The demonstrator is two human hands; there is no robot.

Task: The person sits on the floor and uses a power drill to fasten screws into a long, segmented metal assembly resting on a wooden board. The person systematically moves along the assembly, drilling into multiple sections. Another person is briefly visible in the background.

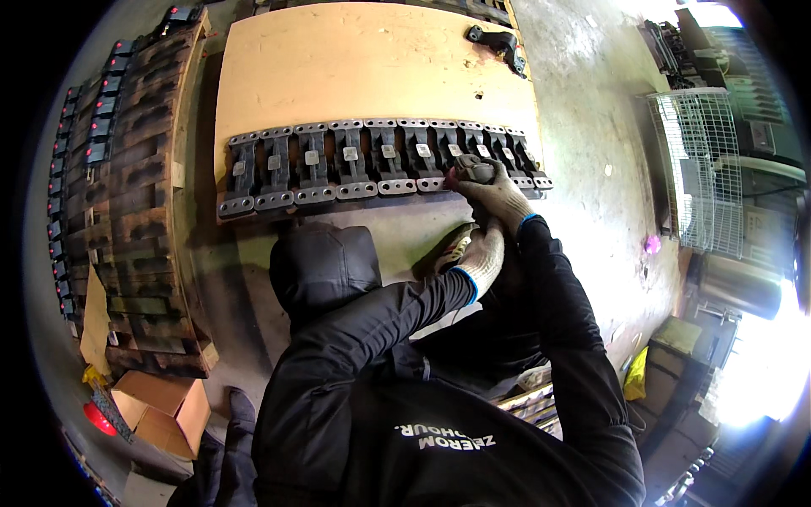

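Note:
My right hand (498,196), in a pale knit glove with a blue cuff, is closed around a grey rounded tool (476,172) with a dark red part. The tool sits over the right half of a row of dark metal castings (345,156); I cannot tell whether it touches one. These castings have drilled holes at both ends and a pale square in the middle. My left hand (483,258), gloved the same way, is curled just below my right wrist. What its fingers hold is hidden.
The castings lie along the near edge of a tan board (355,59). A curved dark bracket (500,46) lies at its far right. To the left is a wooden pallet (139,169) with several dark blocks, and a cardboard box (160,410). A wire cage (697,169) stands right.

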